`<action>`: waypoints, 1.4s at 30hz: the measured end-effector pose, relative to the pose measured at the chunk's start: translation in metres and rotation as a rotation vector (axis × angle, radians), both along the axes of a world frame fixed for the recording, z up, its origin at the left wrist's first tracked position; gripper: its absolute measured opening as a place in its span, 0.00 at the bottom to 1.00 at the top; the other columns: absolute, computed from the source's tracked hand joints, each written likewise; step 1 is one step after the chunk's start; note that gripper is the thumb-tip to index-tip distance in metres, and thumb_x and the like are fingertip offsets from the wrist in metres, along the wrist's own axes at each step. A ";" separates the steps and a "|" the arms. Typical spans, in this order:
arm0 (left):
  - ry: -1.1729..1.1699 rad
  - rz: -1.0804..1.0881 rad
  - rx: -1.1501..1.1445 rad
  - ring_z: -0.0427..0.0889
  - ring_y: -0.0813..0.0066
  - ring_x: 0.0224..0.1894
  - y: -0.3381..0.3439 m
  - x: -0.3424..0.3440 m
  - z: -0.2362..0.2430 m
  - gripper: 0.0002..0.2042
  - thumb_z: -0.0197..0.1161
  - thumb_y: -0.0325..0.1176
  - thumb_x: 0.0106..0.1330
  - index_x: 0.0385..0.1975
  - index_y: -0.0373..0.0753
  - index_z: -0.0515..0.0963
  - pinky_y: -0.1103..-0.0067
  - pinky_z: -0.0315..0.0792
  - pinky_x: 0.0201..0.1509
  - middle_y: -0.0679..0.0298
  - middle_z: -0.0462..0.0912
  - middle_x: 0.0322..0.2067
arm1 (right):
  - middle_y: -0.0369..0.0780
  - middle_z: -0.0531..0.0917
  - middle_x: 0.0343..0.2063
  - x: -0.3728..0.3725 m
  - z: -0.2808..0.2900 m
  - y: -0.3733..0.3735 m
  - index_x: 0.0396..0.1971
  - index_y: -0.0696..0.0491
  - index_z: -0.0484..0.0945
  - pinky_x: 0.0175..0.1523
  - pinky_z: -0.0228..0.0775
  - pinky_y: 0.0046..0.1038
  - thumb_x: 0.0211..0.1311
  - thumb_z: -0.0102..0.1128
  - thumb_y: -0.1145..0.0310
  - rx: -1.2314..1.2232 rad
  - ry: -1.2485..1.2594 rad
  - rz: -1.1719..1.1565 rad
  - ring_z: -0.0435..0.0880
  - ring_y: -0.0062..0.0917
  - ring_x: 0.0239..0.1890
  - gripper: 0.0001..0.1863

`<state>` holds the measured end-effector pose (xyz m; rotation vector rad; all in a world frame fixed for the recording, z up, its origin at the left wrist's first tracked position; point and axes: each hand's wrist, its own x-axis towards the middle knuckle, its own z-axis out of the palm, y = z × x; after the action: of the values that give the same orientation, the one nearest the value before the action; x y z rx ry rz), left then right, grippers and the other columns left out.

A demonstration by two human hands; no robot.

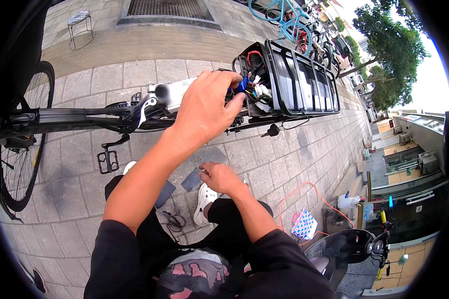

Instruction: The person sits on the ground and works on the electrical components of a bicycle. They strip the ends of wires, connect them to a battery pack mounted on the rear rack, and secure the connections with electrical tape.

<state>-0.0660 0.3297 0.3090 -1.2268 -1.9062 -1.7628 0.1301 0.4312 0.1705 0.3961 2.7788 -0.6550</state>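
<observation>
My left hand (209,102) reaches into the open compartment at the rear of a black bicycle (70,117), its thumb and fingers curled round a blue part (242,85) among coloured wires (257,90). A black slatted rack (307,82) adjoins the compartment. In front of my wrist, a silver-white panel (179,89) lies along the frame. My right hand (215,177) is lower down, above the paving, its fingers curled at a small object too small to make out. Dark flat objects (190,180) lie below it, near my white shoe (203,204).
A pedal (109,160) juts toward me. Behind are a stool (79,19), a grate (164,11) and parked bicycles (289,27). At right are an orange cable (312,187), a checked packet (304,226), a scooter (349,249) and shopfronts (409,164). A black cable (174,222) lies by my legs.
</observation>
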 end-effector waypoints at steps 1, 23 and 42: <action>0.037 -0.005 -0.002 0.85 0.54 0.49 0.003 0.001 -0.004 0.17 0.75 0.32 0.62 0.50 0.34 0.84 0.64 0.77 0.57 0.55 0.89 0.44 | 0.54 0.90 0.43 -0.007 -0.001 -0.002 0.50 0.55 0.85 0.55 0.80 0.51 0.73 0.63 0.58 -0.029 -0.024 0.008 0.88 0.54 0.49 0.17; 0.058 0.252 -0.047 0.82 0.56 0.55 -0.003 -0.012 -0.025 0.15 0.71 0.31 0.65 0.52 0.39 0.82 0.63 0.69 0.59 0.59 0.85 0.51 | 0.54 0.85 0.55 -0.081 -0.036 -0.022 0.58 0.57 0.80 0.66 0.74 0.47 0.73 0.61 0.64 -0.242 0.094 0.182 0.83 0.48 0.61 0.19; 0.320 0.139 -0.401 0.81 0.60 0.48 0.014 -0.041 0.004 0.12 0.68 0.30 0.59 0.42 0.42 0.89 0.65 0.70 0.54 0.64 0.84 0.43 | 0.53 0.86 0.48 -0.087 -0.025 -0.014 0.51 0.57 0.81 0.57 0.79 0.52 0.71 0.63 0.59 -0.009 -0.161 0.165 0.87 0.54 0.52 0.18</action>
<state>-0.1071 0.3439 0.3133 -1.3643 -2.1424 -1.0687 0.0434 0.4172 0.1456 0.2054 2.6202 -0.5697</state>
